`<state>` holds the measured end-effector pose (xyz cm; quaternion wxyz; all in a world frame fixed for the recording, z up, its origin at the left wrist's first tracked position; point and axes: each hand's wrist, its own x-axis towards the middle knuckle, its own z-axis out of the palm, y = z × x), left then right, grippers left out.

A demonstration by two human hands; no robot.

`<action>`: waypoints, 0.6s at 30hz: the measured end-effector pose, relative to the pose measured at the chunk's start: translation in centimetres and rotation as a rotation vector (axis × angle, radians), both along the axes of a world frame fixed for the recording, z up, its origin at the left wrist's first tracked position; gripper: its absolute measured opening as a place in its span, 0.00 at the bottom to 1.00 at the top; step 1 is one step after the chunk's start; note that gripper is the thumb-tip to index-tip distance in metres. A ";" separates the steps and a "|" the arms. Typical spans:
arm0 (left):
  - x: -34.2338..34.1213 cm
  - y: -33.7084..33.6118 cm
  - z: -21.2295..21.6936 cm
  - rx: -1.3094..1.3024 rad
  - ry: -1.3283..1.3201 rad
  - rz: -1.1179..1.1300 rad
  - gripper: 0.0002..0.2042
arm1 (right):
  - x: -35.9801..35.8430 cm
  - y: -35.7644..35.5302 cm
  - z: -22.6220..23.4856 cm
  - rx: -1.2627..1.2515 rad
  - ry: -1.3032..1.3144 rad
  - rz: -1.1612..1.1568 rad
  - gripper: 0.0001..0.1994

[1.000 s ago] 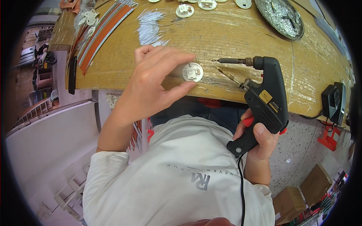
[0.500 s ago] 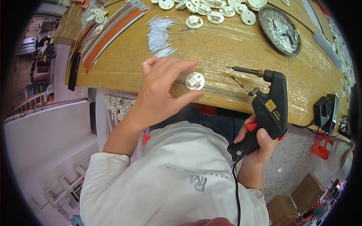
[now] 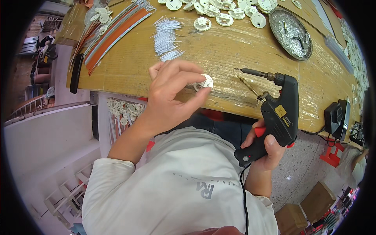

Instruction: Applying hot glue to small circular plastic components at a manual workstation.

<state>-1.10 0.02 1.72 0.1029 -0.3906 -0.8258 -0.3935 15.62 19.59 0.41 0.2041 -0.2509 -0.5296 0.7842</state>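
Observation:
My left hand (image 3: pixel 167 94) is at the front of the table, its thumb and index finger closed on a small round white plastic part (image 3: pixel 207 81). The fingertips cover some of the part's top, where moulded details show. Held in my right hand (image 3: pixel 273 152) is a black soldering gun (image 3: pixel 279 113) with a red trigger. Its dark iron tip points left over the table, and a brass-coloured feed tube (image 3: pixel 249 86) slants up below the tip. Tip and white part are apart.
A bundle of thin white wires (image 3: pixel 167 37) lies beyond my left hand, with orange and grey strips (image 3: pixel 113 37) to its left. Several similar white parts (image 3: pixel 224 18) lie along the back. A round metal dish (image 3: pixel 276 39) and a black device (image 3: pixel 336 116) are at right.
My left thumb and index finger have closed in from around the white part onto it. The soldering gun has stayed almost where it was in my right hand.

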 end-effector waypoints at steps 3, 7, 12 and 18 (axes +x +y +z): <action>0.3 0.4 -0.2 -0.009 0.074 0.004 0.13 | 0.8 1.0 -0.5 -0.133 0.086 0.174 0.23; 0.5 0.6 -0.3 -0.031 0.146 -0.005 0.12 | 0.2 0.0 0.2 -0.072 0.053 0.123 0.26; 0.8 0.3 -0.2 -0.101 0.186 0.028 0.12 | -0.2 -0.6 -0.1 0.067 0.040 0.114 0.30; 1.2 0.4 -0.6 -0.022 0.052 0.021 0.10 | -1.3 -1.2 0.6 0.105 0.056 0.188 0.31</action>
